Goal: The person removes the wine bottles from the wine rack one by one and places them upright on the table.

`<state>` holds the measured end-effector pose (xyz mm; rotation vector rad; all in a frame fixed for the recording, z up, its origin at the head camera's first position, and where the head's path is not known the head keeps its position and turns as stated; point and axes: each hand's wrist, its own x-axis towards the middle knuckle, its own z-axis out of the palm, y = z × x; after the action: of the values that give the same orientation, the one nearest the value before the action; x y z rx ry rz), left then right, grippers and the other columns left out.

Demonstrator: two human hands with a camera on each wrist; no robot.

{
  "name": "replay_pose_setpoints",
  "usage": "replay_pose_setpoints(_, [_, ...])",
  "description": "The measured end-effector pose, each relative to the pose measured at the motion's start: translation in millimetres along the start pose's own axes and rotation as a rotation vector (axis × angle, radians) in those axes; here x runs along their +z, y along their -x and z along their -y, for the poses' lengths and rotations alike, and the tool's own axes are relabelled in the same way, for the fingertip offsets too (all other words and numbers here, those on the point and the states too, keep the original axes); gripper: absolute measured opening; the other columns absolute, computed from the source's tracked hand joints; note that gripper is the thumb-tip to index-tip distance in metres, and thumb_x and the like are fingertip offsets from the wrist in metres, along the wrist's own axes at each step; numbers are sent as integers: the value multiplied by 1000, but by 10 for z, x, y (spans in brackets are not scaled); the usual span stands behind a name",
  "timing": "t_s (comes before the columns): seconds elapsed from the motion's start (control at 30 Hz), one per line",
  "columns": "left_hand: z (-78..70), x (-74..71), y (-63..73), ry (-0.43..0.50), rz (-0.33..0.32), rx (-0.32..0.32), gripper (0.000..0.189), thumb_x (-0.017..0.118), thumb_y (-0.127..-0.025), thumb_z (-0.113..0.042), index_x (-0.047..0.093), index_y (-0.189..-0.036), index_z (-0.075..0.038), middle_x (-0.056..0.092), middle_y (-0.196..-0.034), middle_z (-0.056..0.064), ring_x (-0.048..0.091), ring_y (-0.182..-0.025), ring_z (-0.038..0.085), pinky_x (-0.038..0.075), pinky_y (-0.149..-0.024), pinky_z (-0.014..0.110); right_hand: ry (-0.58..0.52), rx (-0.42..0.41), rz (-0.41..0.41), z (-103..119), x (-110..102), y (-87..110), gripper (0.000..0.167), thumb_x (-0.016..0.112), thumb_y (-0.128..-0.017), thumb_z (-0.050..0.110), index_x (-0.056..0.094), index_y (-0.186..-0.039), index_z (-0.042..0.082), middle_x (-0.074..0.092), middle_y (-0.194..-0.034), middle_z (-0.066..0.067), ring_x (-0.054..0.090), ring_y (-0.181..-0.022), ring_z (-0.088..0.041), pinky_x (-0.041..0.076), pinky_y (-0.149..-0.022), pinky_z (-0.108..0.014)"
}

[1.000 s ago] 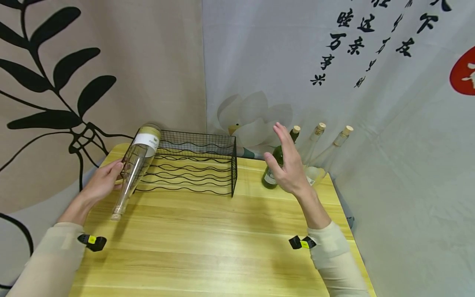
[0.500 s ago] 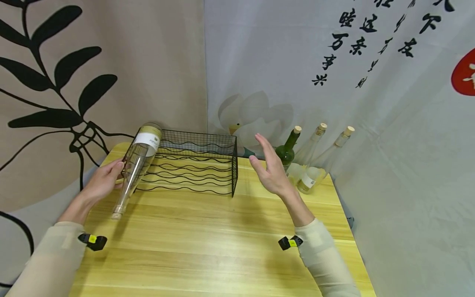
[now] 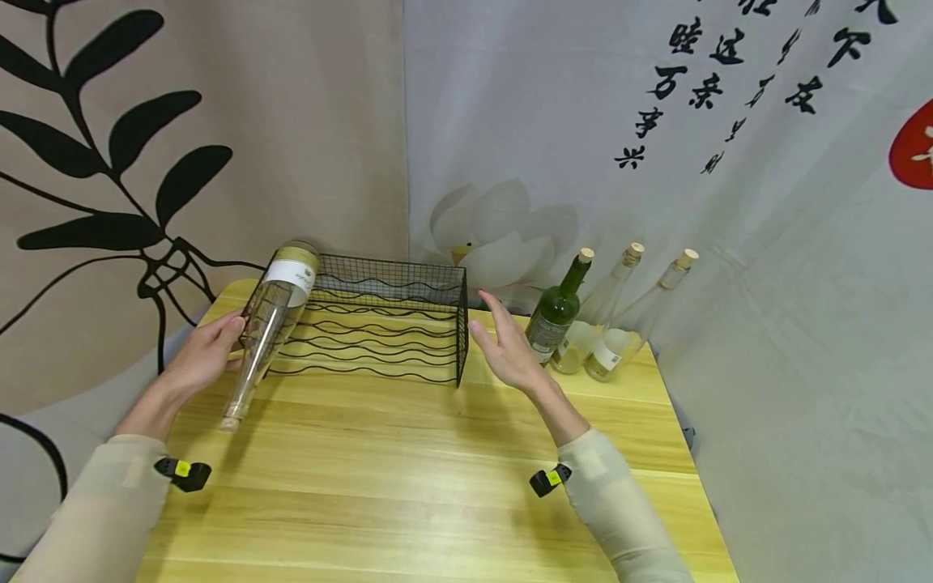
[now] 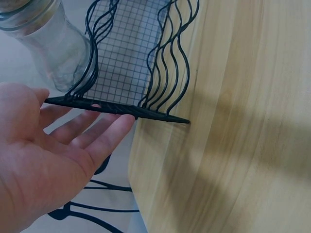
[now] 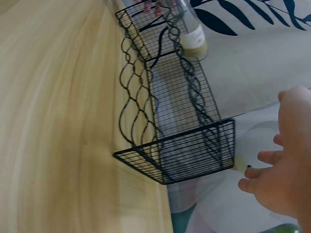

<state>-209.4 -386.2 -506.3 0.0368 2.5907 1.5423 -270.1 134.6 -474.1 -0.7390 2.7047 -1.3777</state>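
A black wire wine rack (image 3: 462,324) with wavy rails stands at the back left of the wooden table. A clear glass bottle (image 3: 291,275) with a white label and a cork lies across its left end, neck toward me. My left hand (image 3: 204,354) is at the rack's left end; in the left wrist view its fingers (image 4: 114,136) reach out against the outer side panel. Just beyond the rack's right end, my right hand (image 3: 510,352) is held with fingers extended. In the right wrist view a gap separates that hand (image 5: 286,170) from the mesh side.
A corked green bottle (image 3: 557,308) stands upright right of my right hand. Beside it are two clear corked bottles, one nearer (image 3: 594,308) and one farther right (image 3: 607,356). A printed cloth (image 3: 510,105) hangs behind the table (image 3: 408,470).
My right hand has moved left, away from the standing bottles and up to the rack's right end, uncovering the green bottle. My left hand, the rack and the lying bottle have stayed put.
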Motion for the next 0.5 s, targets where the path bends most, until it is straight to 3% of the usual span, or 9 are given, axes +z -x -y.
replay_pose_setpoints(0.3, [0, -4, 6, -12, -8, 2, 69, 19, -125, -47, 12, -182, -9, 22, -182, 38, 32, -161, 64, 61, -90, 6, -11, 67, 31, -112, 148, -23, 72, 43, -121, 55, 21, -182, 25, 26, -189, -10, 30, -173, -43, 29, -141, -71])
replay_pose_setpoints(0.5, [0, -4, 4, -13, -5, 3, 70, 19, -125, -47, 12, -182, -8, 22, -182, 38, 32, -161, 64, 61, -90, 6, -41, 94, 40, -195, 208, -34, 73, 43, -121, 56, 20, -182, 23, 28, -188, -11, 34, -172, -43, 36, -141, -65])
